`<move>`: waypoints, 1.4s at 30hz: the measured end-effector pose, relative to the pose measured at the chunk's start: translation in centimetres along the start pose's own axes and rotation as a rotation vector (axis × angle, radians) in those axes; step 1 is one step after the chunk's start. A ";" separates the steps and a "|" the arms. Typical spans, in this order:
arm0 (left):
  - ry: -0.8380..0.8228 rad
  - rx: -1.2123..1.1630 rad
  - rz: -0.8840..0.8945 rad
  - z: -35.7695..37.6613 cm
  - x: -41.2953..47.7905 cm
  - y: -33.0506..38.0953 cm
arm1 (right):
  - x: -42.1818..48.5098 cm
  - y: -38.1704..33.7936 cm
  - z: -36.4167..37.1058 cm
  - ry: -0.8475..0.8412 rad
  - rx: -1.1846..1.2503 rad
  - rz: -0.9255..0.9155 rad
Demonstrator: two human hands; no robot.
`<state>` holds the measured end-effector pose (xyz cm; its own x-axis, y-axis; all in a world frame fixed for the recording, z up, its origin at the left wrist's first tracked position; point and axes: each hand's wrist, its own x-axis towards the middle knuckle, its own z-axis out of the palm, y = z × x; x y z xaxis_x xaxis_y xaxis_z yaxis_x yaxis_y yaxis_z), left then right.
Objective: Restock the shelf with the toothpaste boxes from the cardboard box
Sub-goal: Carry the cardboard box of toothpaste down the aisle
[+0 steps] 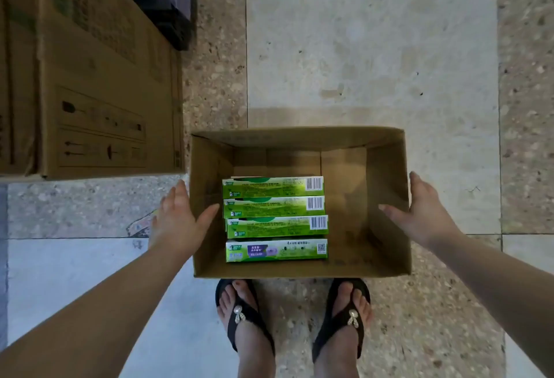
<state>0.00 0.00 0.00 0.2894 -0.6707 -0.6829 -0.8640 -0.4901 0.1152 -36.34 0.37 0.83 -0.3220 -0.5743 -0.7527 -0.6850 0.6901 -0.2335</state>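
An open cardboard box (386,173) is in front of my feet, over the tiled floor. Several green toothpaste boxes (274,206) lie inside it in a row along the left half of its bottom; the nearest one (275,250) shows a purple label. My left hand (177,218) straddles the box's left wall, thumb inside and fingers outside. On the right wall, my right hand (422,212) grips the same way. I cannot tell whether the box rests on the floor or is lifted.
A large closed carton (99,83) stands at the left, close to the box's far left corner. A dark unit (174,3) sits behind it at the top. My feet in black sandals (245,317) are just under the box's near edge. Tiled floor stretches ahead and right.
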 end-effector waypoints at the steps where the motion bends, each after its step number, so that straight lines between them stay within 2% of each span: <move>1: 0.009 -0.017 -0.026 0.3 0.4 -0.2 | 0.5 0.3 0.5 0.019 0.040 0.001; 7: -0.023 -0.238 -0.081 2.8 1.8 -1.2 | 3.0 1.4 2.6 0.077 0.269 0.088; 17: 0.048 -0.617 -0.171 4.7 3.3 -1.1 | 4.1 1.3 3.6 0.082 0.498 0.147; 22: 0.042 -0.769 -0.182 4.8 2.7 -0.7 | 3.8 1.4 3.9 0.095 0.529 0.142; 28: 0.035 -0.830 -0.154 4.0 1.2 -0.4 | 2.2 1.2 2.8 0.116 0.520 0.128; 34: 0.009 -0.831 -0.130 -1.0 -4.4 0.7 | -4.2 0.4 -2.2 0.102 0.512 0.154; 42: 0.024 -0.867 -0.138 -12.0 -16.8 2.3 | -17.5 -3.6 -13.2 0.108 0.495 0.108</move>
<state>-1.91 3.48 20.38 0.3855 -0.5810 -0.7168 -0.2066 -0.8114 0.5467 -36.83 2.09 22.96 -0.4571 -0.5122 -0.7271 -0.2611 0.8588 -0.4408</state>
